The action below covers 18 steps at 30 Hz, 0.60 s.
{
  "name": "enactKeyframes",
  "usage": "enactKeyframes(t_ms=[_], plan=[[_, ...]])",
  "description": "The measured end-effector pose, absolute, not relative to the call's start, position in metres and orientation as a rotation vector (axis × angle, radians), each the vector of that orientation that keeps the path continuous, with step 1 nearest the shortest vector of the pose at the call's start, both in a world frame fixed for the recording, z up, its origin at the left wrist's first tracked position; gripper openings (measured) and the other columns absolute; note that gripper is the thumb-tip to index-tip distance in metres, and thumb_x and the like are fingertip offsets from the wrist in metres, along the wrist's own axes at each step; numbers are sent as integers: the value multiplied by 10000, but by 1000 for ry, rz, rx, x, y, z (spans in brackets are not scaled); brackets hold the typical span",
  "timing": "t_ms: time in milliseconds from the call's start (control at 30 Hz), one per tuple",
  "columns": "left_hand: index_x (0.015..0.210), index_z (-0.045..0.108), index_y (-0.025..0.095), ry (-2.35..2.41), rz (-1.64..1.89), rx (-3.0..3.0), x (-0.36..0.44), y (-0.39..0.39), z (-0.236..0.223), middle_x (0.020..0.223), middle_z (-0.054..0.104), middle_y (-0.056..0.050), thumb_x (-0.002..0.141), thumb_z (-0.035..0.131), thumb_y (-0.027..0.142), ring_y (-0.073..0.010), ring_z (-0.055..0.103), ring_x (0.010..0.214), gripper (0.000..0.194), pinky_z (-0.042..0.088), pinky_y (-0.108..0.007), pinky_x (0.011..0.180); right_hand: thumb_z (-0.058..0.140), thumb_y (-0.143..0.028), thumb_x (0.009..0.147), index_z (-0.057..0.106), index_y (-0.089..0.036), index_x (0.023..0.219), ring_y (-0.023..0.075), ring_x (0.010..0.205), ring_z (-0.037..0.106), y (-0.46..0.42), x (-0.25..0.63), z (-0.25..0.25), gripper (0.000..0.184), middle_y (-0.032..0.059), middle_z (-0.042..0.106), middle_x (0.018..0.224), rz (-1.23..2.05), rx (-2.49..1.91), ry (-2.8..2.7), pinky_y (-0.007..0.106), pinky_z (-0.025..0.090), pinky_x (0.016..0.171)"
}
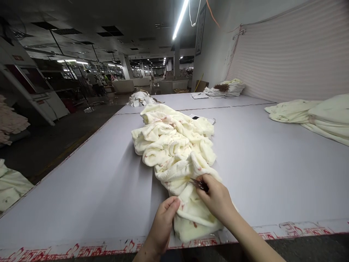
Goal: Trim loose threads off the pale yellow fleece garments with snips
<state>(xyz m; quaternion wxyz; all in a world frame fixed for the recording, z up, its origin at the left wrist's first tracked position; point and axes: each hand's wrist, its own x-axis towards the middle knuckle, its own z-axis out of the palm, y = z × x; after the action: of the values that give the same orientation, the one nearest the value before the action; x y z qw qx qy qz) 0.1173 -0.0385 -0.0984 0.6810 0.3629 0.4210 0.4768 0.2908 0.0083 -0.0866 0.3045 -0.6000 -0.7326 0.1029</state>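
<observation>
Head-worn view from close by, forward and down across the table [267, 163].

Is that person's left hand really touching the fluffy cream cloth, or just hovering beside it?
Touching. The head view shows the left hand with its fingers pinched at the edge of the cream cloth, no gap showing between.

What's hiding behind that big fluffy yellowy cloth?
Behind the fluffy cloth, a paper-like sheet with a dark patch peeks out; a white fabric heap lies farther back. The rest of the sheet is covered.
</observation>
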Motion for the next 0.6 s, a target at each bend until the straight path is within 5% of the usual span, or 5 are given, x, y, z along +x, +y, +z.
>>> enactKeyframes(t_ms=[267, 467, 600], plan=[[960, 691, 117, 743, 1092, 582, 117, -33, -100, 910, 684, -89, 844, 590, 294, -203, 584, 895, 235, 426, -269, 784, 511, -299, 872, 596, -255, 1082, 196, 849, 622, -29, 297, -72, 231, 56, 643, 966, 445, -1317, -2158, 289, 495, 708], [992, 688, 110, 704, 1084, 571, 117, -31, -99, 929, 691, -96, 850, 578, 266, -217, 594, 925, 238, 438, -289, 812, 471, -305, 905, 665, -234, 961, 194, 855, 630, -18, 300, -78, 215, 51, 676, 925, 595, -1337, -1966, 296, 500, 732], [978, 691, 102, 704, 1057, 593, 119, -26, -95, 904, 699, -100, 839, 594, 268, -220, 607, 918, 237, 446, -298, 818, 507, -335, 883, 650, -236, 1053, 209, 910, 608, -15, 305, -75, 244, 67, 655, 998, 701, -1284, -1951, 322, 480, 784]])
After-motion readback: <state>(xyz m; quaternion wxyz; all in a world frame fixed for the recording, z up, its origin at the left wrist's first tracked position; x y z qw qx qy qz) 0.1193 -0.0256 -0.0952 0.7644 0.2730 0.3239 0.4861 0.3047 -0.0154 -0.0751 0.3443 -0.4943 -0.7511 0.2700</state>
